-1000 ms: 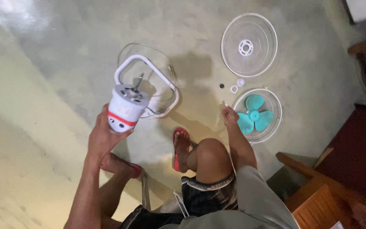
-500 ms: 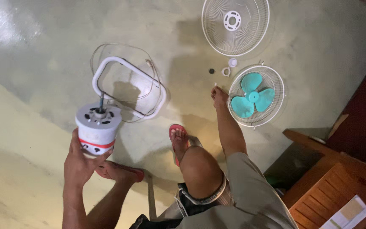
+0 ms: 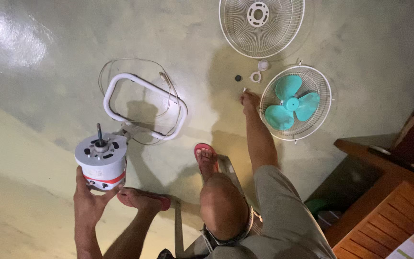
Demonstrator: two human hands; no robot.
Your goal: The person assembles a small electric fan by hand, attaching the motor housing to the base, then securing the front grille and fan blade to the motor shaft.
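Fan motor housing [image 3: 101,160], white with a red band and its shaft pointing up, sits at the left in our left hand [image 3: 89,201], fingers wrapped around its lower body. We judge a steady hold matters here: keep the shaft upright and the grip low on the casing, clear of the vents on top. Just beyond it lies the white loop-shaped stand [image 3: 142,108] with a thin cord curled around it on the pale floor [image 3: 49,72]. Our feet in red sandals [image 3: 207,156] rest between the two arms. Further right, our right hand [image 3: 249,100] reaches down to the floor, fingertips at a tiny white piece; whether it is pinched we cannot tell. Near it sit a small dark cap [image 3: 238,77] and a white ring nut [image 3: 256,76]. We would pick small parts one at a time so none rolls off. Right of these lies the teal blade [image 3: 291,103] inside the rear grille [image 3: 324,96], with the front grille [image 3: 262,24] above, and a wooden chair [image 3: 384,192] at far right.
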